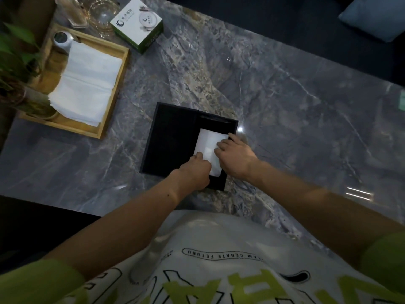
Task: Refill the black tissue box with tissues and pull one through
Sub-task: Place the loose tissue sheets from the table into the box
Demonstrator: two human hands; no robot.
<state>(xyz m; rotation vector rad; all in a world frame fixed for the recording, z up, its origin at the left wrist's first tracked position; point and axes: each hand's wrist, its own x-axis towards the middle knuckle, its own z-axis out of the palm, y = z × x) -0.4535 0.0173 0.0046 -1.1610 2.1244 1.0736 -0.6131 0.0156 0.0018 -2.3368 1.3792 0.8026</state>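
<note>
Head view: lying open on the marble table [285, 88], black tissue box [173, 137] with tissues [207, 148] sitting in its right half. Pressing the stack, left hand [192, 172] curled, right hand [234, 152] flat-fingered. Judging tissues soft, light, tearable; gripping best at edges. Hiding lower box corner; spare stack waiting in wooden tray [114, 93].

Two hands [192, 172], one black tissue box [175, 137], two tissue stacks [87, 84], one wooden tray [114, 88], one carton [137, 24]

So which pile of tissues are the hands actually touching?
The small white stack inside the open black tissue box; both hands press on it. The bigger pile lies untouched in the wooden tray.
</note>
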